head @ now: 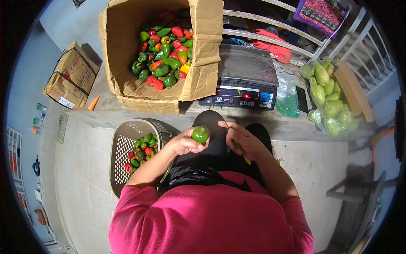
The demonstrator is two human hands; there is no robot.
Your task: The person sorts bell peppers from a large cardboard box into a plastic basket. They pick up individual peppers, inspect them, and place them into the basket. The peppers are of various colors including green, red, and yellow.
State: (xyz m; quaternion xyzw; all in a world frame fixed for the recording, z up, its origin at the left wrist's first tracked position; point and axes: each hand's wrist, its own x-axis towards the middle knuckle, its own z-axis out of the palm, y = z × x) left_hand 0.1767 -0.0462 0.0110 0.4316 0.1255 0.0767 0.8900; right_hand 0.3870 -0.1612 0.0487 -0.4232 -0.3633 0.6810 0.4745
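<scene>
A green bell pepper (200, 134) is held in my left hand (188, 142), its stem end facing up, above my lap. To its right, my right hand (242, 139) is curled around a thin yellow-handled tool (247, 159); the rest of the tool is hidden, and the index finger points toward the pepper. On the floor at my left stands a plastic laundry-type basket (118, 158) with red and green peppers (148, 150) inside. An open cardboard box (203, 50) on the ledge before me holds many red, green, orange and yellow peppers (166, 50).
A digital scale (247, 70) stands right of the box. Beyond it are a phone (301, 99), plastic bags (287, 101) and bagged chayotes (326, 82). At left lie a strapped carton (73, 76) and a carrot-like orange piece (94, 103).
</scene>
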